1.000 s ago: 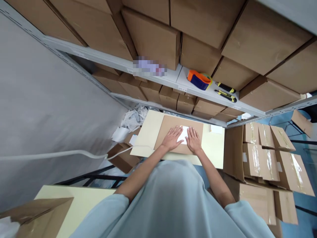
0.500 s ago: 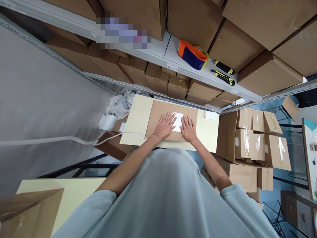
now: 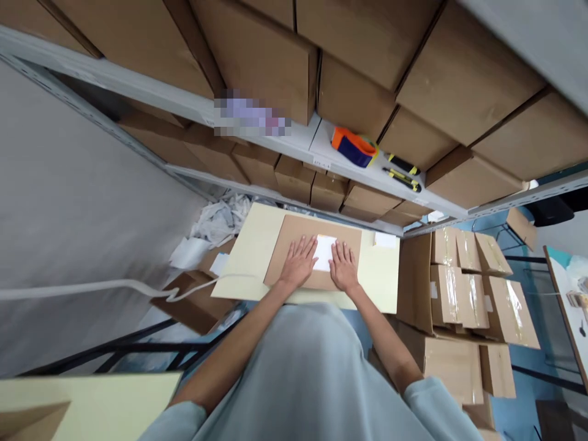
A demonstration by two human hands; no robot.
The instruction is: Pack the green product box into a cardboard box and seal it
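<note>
Both palms down, fingers slightly spread, the left hand and right hand flank the white slip on brown cardboard — uneven sideways pressure could skew or crease it.

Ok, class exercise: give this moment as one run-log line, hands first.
left hand: flat on brown cardboard, left of white paper | right hand: flat on cardboard, right of paper | tape dispenser: on shelf

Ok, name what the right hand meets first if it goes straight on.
Beyond the cardboard and a strip of tabletop, the right hand would probably first meet the lower shelf rail, though depth there is unclear.
</note>
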